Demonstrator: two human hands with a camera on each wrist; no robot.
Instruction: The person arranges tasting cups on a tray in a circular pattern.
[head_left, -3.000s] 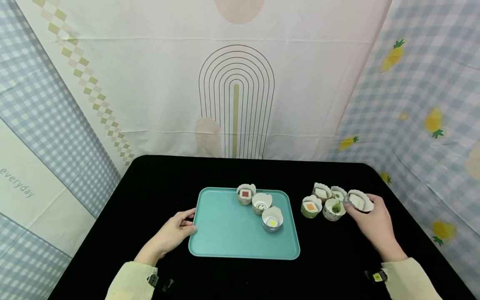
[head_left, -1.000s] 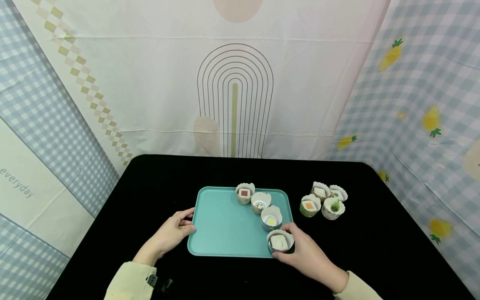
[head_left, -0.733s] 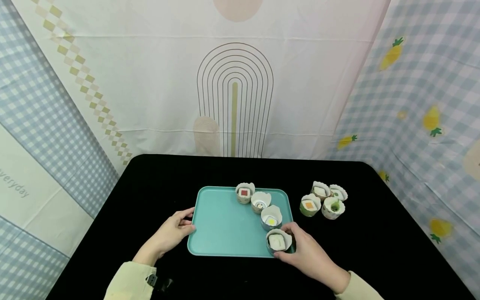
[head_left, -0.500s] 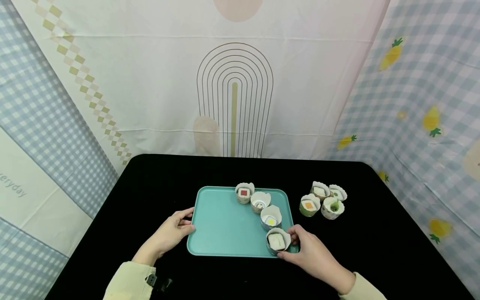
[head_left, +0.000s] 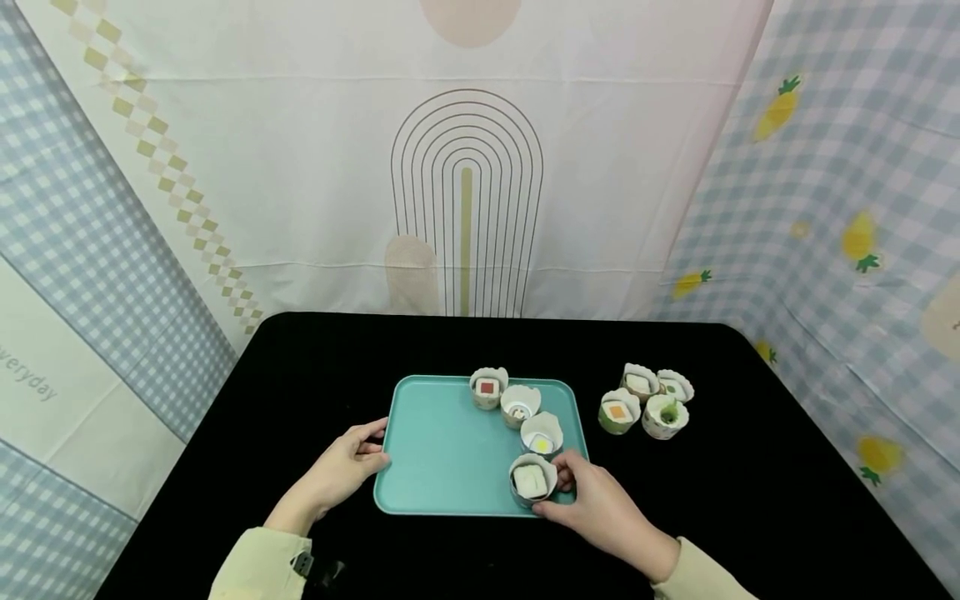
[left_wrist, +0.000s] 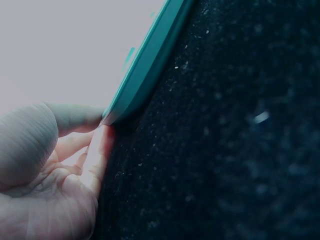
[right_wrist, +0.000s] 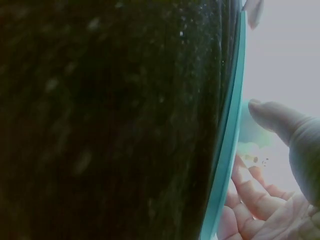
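A turquoise tray (head_left: 442,467) lies on the black table. My left hand (head_left: 341,467) pinches its left edge, thumb and fingers meeting at the rim (left_wrist: 137,70) in the left wrist view. My right hand (head_left: 603,508) holds a scalloped paper baking cup (head_left: 531,481) with a white block inside, at the tray's front right. The thumb is at the cup's near side, the fingers at its right. Three more cups slant back from it: one with a yellow mark (head_left: 542,435), one pale inside (head_left: 521,406), and one with a red square (head_left: 488,388) at the far edge.
Several more cups stand in a cluster on the table right of the tray, among them one with an orange square (head_left: 618,412) and one with green filling (head_left: 665,416). A patterned cloth (head_left: 322,167) hangs behind the black table (head_left: 337,358).
My right hand has brought the white-block cup from the cluster at right onto the tray's front right corner, then shifted it slightly left. My left hand has stayed at the tray's edge.
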